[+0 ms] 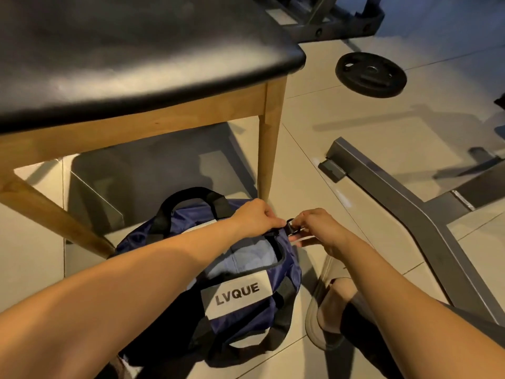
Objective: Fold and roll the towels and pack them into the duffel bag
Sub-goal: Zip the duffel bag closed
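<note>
The left grip (257,217) is curled tight on the far end of the duffel bag (285,272), beside its opening. The right grip (314,228) meets it there, fingertips pinching a small black clip (291,224) at that same end; whether this is a buckle or a zip pull cannot be told.

The floor (355,119) is laid in large beige tiles with thin dark joints and carries long shadows. Above the bag, a black padded tabletop (136,50) with a dull shine sits on a light wooden frame, one tapered leg (269,149) coming down just behind the left grip. To the right, a grey steel gym frame (410,214) lies along the tiles, and more dark equipment (328,20) stands at the far edge of the room.

The navy bag rests on the floor between the forearms, partly under the tabletop, its top open. A black weight plate (370,74) lies flat on the tiles, well apart from the bag. A beige slipper (314,321) is just right of the bag. A light blue towel (254,253) sits inside the opening. A white label (236,295) reading LVQUE faces up on the near side.
</note>
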{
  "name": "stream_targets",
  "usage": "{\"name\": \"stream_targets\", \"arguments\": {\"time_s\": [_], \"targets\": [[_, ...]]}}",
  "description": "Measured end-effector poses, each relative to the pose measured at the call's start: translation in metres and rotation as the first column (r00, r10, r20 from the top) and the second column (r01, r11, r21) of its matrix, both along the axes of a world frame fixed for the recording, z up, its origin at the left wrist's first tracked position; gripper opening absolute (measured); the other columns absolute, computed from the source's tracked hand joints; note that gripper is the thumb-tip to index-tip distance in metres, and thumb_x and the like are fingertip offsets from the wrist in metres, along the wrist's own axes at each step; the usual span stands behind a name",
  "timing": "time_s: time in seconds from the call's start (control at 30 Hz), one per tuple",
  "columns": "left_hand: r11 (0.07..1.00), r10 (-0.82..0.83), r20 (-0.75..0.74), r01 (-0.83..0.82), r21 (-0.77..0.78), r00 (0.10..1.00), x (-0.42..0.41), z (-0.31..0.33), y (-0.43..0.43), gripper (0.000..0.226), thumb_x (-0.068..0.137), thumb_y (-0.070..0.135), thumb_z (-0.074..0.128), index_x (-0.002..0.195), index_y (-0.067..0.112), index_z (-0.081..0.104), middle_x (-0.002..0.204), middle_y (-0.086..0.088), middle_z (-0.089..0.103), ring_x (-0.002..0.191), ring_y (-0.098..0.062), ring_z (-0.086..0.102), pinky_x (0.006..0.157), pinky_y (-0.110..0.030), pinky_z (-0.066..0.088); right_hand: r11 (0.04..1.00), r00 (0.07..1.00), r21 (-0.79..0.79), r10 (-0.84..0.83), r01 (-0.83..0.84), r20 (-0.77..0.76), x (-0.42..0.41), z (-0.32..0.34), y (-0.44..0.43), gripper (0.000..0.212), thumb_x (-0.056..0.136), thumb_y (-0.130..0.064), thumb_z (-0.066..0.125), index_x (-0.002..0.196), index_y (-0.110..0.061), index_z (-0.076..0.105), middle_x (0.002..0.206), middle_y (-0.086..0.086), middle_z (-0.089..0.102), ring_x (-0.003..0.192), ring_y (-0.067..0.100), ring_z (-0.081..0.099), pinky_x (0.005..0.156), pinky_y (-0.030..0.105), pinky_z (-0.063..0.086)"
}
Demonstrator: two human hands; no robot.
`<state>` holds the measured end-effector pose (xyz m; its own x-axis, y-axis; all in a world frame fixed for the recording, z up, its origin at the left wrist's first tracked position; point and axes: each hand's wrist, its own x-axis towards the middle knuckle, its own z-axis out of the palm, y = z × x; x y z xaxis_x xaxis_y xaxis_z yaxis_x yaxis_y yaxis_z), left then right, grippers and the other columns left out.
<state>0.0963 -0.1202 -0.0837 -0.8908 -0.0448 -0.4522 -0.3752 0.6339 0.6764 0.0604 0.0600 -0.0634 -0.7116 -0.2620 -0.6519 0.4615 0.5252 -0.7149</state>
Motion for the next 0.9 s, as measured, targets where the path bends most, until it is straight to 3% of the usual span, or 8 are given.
{"name": "stream_targets", "arguments": {"time_s": [0.1, 0.23, 0.33, 0.47, 0.67, 0.8, 0.9], "targets": [[0.997, 0.032, 0.041, -0.034, 0.064, 0.999, -0.006, 0.002, 0.003, 0.029, 0.083, 0.029, 0.083, 0.086, 0.002, 0.075, 0.077, -0.002, 0.072, 0.068, -0.010, 0.062, 0.066, -0.028, 0.050, 0.995, 0.995, -0.053, -0.085, 0.087, 0.044, -0.005, 0.003, 0.002, 0.013, 0.090, 0.003, 0.054, 0.087, 0.002, 0.066, 0.088, 0.022, 0.070, 0.087, 0.039, 0.075, 0.068, 0.038, 0.058], [0.991, 0.070, 0.119, -0.083, 0.105, 0.990, -0.010, 0.010, -0.002, 0.007, 0.082, 0.007, 0.079, 0.078, 0.004, 0.073, 0.069, -0.010, 0.068, 0.063, -0.017, 0.060, 0.063, -0.026, 0.051, 0.994, 0.995, -0.075, -0.078, 0.082, 0.057, -0.009, 0.012, 0.003, 0.013, 0.090, 0.002, 0.055, 0.091, 0.005, 0.067, 0.085, 0.022, 0.070, 0.078, 0.035, 0.076, 0.072, 0.041, 0.061], [0.992, 0.023, 0.119, -0.038, 0.123, 0.993, -0.009, 0.026, -0.010, 0.005, 0.084, 0.005, 0.078, 0.084, 0.002, 0.074, 0.070, -0.009, 0.069, 0.056, -0.012, 0.058, 0.054, -0.021, 0.049, 0.997, 0.998, -0.054, -0.047, 0.049, 0.043, -0.012, 0.017, 0.005, 0.012, 0.091, -0.001, 0.059, 0.094, 0.006, 0.068, 0.088, 0.021, 0.072, 0.075, 0.030, 0.076, 0.066, 0.037, 0.060], [0.998, -0.066, 0.118, 0.062, 0.033, 0.991, -0.005, 0.053, -0.020, 0.004, 0.087, 0.005, 0.075, 0.086, 0.002, 0.078, 0.071, -0.004, 0.070, 0.057, -0.008, 0.058, 0.052, -0.015, 0.046, 0.999, 0.998, -0.049, 0.022, -0.019, 0.065, -0.020, 0.025, 0.010, 0.013, 0.091, -0.005, 0.068, 0.099, 0.006, 0.068, 0.098, 0.024, 0.075, 0.082, 0.030, 0.077, 0.060, 0.032, 0.060], [0.977, -0.046, 0.247, 0.095, -0.189, 0.968, 0.010, 0.071, -0.045, 0.007, 0.080, 0.005, 0.070, 0.081, 0.000, 0.074, 0.079, -0.015, 0.072, 0.070, -0.024, 0.059, 0.066, -0.037, 0.050, 1.000, 0.992, -0.007, 0.000, 0.000, 0.128, -0.031, 0.029, 0.014, 0.016, 0.096, -0.002, 0.060, 0.107, 0.005, 0.069, 0.095, 0.019, 0.077, 0.076, 0.026, 0.076, 0.063, 0.033, 0.061], [0.929, -0.026, 0.294, 0.132, -0.347, 0.955, 0.037, 0.075, -0.068, 0.019, 0.079, 0.018, 0.078, 0.075, 0.000, 0.075, 0.069, -0.013, 0.070, 0.063, -0.024, 0.058, 0.062, -0.031, 0.046, 0.987, 0.998, 0.148, 0.057, -0.058, 0.010, -0.037, 0.026, 0.016, 0.012, 0.096, -0.006, 0.064, 0.099, 0.004, 0.070, 0.087, 0.018, 0.075, 0.071, 0.027, 0.074, 0.067, 0.037, 0.060], [0.895, 0.000, 0.390, 0.174, -0.411, 0.921, 0.058, 0.078, -0.079, 0.030, 0.082, 0.020, 0.073, 0.057, 0.012, 0.060, 0.056, -0.005, 0.056, 0.053, -0.021, 0.050, 0.055, -0.027, 0.041, 0.883, 0.930, 0.437, 0.293, -0.173, -0.224, -0.036, 0.021, 0.014, 0.017, 0.092, -0.020, 0.071, 0.084, -0.005, 0.071, 0.083, 0.014, 0.075, 0.075, 0.030, 0.073, 0.073, 0.043, 0.063]]}}
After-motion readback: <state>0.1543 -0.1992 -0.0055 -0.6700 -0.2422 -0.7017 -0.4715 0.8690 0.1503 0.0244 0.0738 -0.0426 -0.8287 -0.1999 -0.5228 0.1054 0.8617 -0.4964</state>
